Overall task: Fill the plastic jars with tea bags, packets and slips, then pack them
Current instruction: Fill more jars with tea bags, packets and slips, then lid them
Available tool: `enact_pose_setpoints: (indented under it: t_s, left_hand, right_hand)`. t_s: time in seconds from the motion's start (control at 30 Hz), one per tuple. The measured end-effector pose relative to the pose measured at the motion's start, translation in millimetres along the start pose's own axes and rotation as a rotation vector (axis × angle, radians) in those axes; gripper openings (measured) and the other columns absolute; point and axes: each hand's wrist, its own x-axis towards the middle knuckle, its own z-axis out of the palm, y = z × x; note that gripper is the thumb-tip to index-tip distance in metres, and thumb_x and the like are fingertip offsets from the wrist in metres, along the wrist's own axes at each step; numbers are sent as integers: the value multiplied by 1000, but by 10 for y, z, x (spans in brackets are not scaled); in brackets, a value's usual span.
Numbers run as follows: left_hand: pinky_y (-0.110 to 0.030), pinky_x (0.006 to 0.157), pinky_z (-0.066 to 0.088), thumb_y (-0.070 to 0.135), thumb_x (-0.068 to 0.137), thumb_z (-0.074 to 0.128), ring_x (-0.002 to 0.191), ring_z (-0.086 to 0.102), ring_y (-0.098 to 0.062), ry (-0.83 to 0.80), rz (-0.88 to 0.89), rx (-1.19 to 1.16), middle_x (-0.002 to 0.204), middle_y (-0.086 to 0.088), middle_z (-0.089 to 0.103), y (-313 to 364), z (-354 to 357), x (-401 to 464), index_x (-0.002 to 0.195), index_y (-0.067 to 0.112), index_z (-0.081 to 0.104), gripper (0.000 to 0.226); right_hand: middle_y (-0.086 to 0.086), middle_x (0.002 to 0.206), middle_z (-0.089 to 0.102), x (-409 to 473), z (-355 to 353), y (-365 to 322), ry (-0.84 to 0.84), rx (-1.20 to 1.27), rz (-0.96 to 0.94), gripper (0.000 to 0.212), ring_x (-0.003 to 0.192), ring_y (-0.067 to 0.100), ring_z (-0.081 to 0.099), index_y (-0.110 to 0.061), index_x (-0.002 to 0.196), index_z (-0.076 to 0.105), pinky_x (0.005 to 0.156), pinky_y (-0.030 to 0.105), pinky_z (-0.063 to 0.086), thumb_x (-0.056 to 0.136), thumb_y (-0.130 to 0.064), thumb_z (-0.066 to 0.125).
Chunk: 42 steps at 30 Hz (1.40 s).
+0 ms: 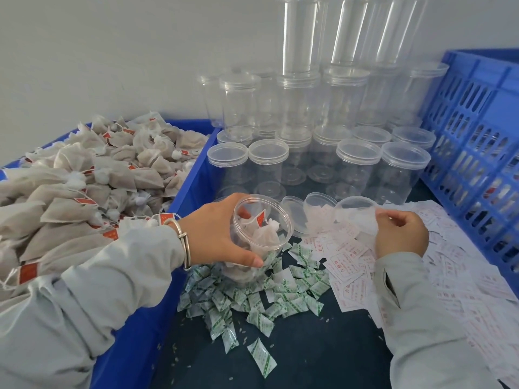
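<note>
Left hand (pixel 224 234) is gripping the open jar (pixel 259 234), tilted, tea bags inside, at 9 o'clock of right hand (pixel 401 234), which is pinching a slip (pixel 365 220). Risk: tilted jar spilling bags; slips sticking together.

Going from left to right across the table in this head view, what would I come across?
Blue bin of tea bags → left hand gripping the open jar → green-printed packets → right hand pinching a slip → spread of red-printed slips → blue slotted crate.
</note>
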Motion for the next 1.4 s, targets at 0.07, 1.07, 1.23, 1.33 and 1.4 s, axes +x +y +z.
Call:
enact_pose_setpoints:
  t_s: [0.07,1.07,1.23,1.33,1.4]
  left_hand:
    - [-14,85,33,75,37,65,104,49,-1,-3,-1,3,102,34,41,0,-3,1,129,37,32,105]
    - [-16,91,32,64,51,77,107,47,1,-12,50,33,112,31,43,26,58,46,133,40,28,99]
    - [-16,92,33,58,53,81,110,48,0,-12,54,32,118,25,47,21,62,52,134,38,29,98]
    - [-11,89,34,54,55,82,110,48,0,-13,57,38,120,22,48,14,63,49,135,38,29,97]
    - [-8,87,33,54,55,83,109,48,2,-14,60,29,117,26,47,20,61,45,133,39,31,95]
  right_hand:
    - [-1,88,60,32,-13,7,38,45,85,7,81,17,56,-17,89,60,75,27,43,89,-22,65]
    - [-24,79,68,-1079,204,-461,-363,510,-498,28,75,-3,65,-35,76,62,66,8,48,81,-9,72]
    - [-16,74,68,-1112,224,-395,-478,437,-497,19,75,-5,63,-31,76,61,64,7,47,80,-15,70]
    - [-10,83,64,-1149,224,-349,-553,267,-590,11,81,-7,60,-38,79,59,69,3,42,79,-27,63]
    - [-14,88,60,-1140,218,-341,-576,184,-649,7,87,-4,56,-36,81,62,75,4,40,83,-39,55]
